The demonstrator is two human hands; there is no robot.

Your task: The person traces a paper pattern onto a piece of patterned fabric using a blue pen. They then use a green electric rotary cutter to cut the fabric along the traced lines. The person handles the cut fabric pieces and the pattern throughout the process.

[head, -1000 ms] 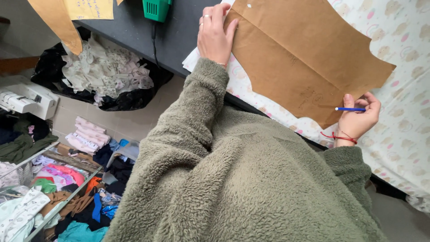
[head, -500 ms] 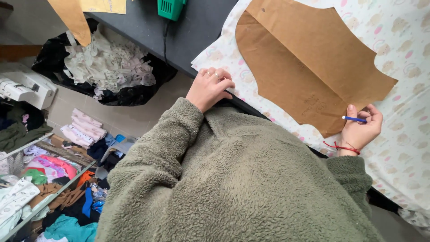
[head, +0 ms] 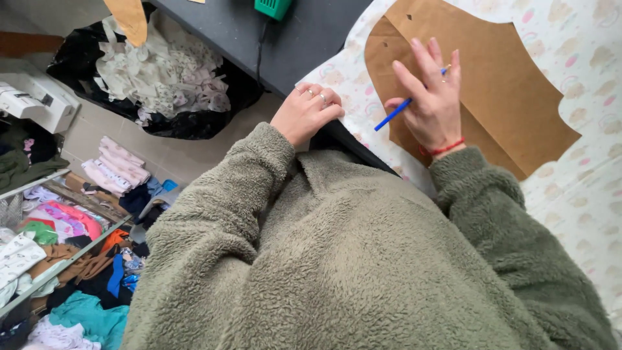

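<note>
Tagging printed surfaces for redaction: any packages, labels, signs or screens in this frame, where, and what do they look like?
No labels, signs or screens that I can make out.
Black plastic bag: on the floor under the dark table, open, full of pale fabric scraps.
Green device: table's far edge, cropped, no display visible.
White machine: far left, boxy; any markings too small to tell.

Free fabric rt of pattern; sleeves near edge.
</note>
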